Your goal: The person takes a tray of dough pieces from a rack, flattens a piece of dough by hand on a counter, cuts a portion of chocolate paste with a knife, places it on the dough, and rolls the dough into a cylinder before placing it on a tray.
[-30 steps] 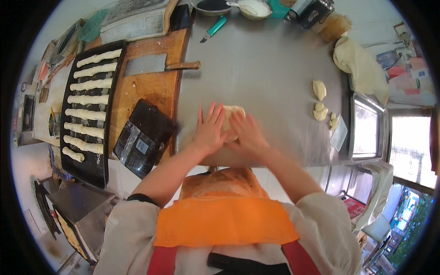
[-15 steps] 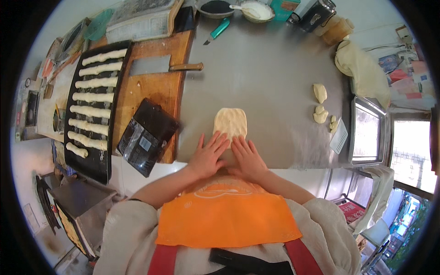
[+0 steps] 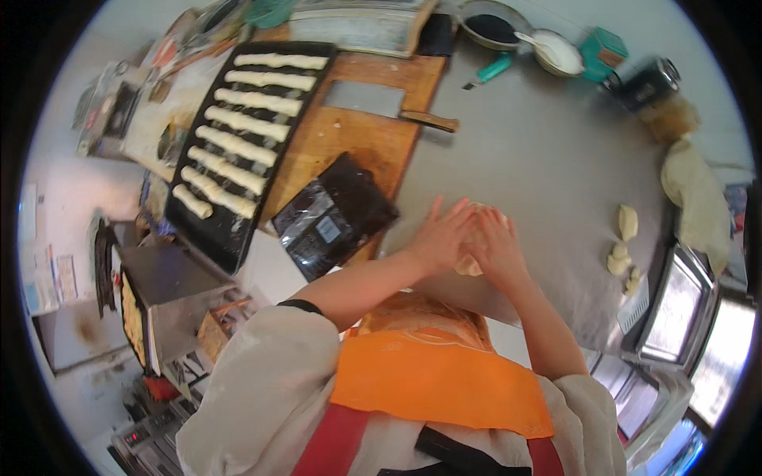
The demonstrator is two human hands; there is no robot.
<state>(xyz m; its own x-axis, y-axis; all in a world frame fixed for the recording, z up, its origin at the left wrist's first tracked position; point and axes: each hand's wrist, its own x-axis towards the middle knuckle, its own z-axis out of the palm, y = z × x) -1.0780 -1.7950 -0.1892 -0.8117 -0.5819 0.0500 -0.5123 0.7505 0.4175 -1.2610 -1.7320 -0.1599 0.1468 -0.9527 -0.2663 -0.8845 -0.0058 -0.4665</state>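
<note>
A pale piece of dough [image 3: 473, 262] lies on the steel table [image 3: 540, 159], mostly covered by both hands. My left hand [image 3: 439, 236] presses flat on its left side, fingers together and pointing away from me. My right hand [image 3: 495, 244] lies on its right side, touching the left hand. Only a strip of dough shows below and between the hands.
A black tray [image 3: 238, 143] with several dough sticks sits at the left beside a wooden board [image 3: 357, 135] holding a cleaver [image 3: 381, 103]. A black packet [image 3: 333, 216] lies on the board's near corner. Small dough lumps [image 3: 623, 246] lie at the right. Bowls [image 3: 524, 40] stand at the back.
Half a second ago the flattened dough lay uncovered just beyond my fingertips. Both hands have since moved forward onto it and now cover it.
</note>
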